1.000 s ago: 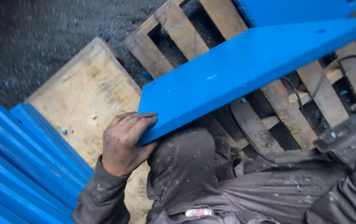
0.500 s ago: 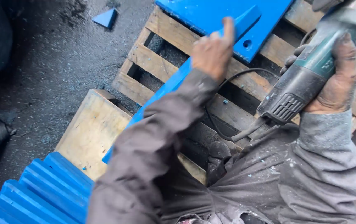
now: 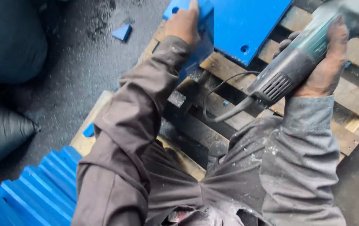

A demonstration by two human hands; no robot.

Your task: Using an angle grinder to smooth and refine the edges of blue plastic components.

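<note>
Left hand (image 3: 183,24) at 12 o'clock, fingers curled over the near edge of a blue plate (image 3: 246,23), gripping it. Plate lying on the wooden pallet (image 3: 357,104) at 1 o'clock, a small round hole visible near its lower corner. Right hand (image 3: 324,69) at 2 o'clock, fingers wrapped tight around the body of an angle grinder (image 3: 296,62); fingertips hidden behind the tool. Grinder grey-green and dark, tilted, head end toward 1 o'clock and partly out of view, vented tail toward 8 o'clock. Power cable (image 3: 219,106) looping from the tail down over the pallet slats at centre. Grinder disc not seen; contact with the plate cannot be told. Both sleeves grey, dusted with pale specks. Stack of blue corrugated pieces (image 3: 29,196) at 8 o'clock, beside the pallet corner. Small blue offcut (image 3: 122,32) on the dark floor (image 3: 79,71) at 11 o'clock, well apart from the plate. Dark sacks (image 3: 3,46) at 9 to 10 o'clock.
</note>
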